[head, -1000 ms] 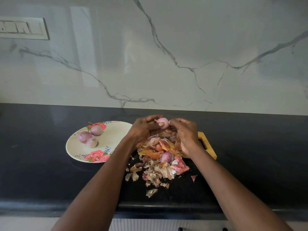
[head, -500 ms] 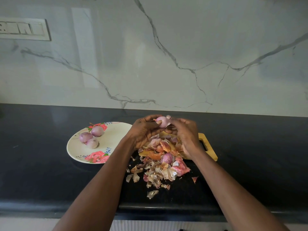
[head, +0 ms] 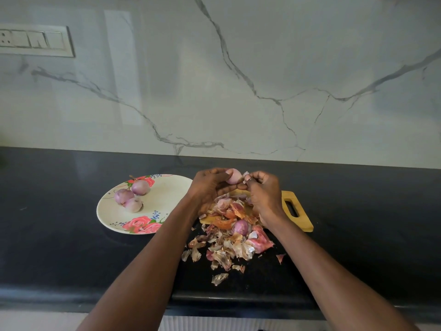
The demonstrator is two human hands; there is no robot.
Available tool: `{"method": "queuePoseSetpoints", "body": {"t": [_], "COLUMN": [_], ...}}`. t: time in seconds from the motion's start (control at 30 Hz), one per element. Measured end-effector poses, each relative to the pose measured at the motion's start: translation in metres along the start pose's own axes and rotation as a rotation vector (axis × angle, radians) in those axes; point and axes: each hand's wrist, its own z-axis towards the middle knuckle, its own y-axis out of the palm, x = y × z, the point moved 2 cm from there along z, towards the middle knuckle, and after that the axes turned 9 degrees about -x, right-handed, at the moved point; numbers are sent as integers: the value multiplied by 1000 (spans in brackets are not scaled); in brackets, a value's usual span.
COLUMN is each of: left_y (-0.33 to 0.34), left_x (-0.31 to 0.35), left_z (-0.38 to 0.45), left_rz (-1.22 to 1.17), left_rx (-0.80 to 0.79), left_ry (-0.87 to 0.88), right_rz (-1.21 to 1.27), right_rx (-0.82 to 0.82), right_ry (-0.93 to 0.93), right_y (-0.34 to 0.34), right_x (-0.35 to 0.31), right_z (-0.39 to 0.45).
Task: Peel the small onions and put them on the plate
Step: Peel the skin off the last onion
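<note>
My left hand point(head: 210, 185) grips a small pale-pink onion point(head: 233, 176) above the wooden cutting board point(head: 297, 212). Beside it, my right hand point(head: 263, 191) pinches a strip of skin point(head: 245, 175) at the onion's right end. A white plate point(head: 164, 194) with red roses lies to the left and carries three peeled onions point(head: 130, 195). One more purple onion point(head: 241, 226) lies among the heap of peels point(head: 229, 244) below my hands.
The black counter point(head: 71, 247) runs to a front edge near the bottom of the view. A marble wall stands behind, with a switch panel point(head: 35, 40) at upper left. Loose peels are scattered toward the counter's front.
The onion has turned a little in my left hand, and my right fingers have shifted onto a flake of skin at its right end. Plate and peels are unchanged.
</note>
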Motion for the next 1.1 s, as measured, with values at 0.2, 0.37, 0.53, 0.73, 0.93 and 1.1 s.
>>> {"method": "queuePoseSetpoints", "body": {"t": [0.2,0.37,0.53,0.73,0.93,1.1], "left_y": [-1,-5,-5,-5,-3,-3], "left_x": [6,3,3,4,3,3], "left_z": [-5,-3,-2,-3,-3,-3], "left_rz": [-148,-91,6,102,185,242], "left_rx": [5,14,43,49,32,76], "left_ry": [-80,-88,-57,-61,-38,-53], "right_rz": [86,-122,-141,-288,-364,-338], "right_rx": [-16,-23,-206,-142,-204,-139], "right_ry": [21,-41,-173,-262,-321,-323], "right_y": [-7,-9,-4,-4,-2,0], "right_x": [-1,3,-2,-1,0,5], "right_z": [1,1,-1,-1,-3,-1]}}
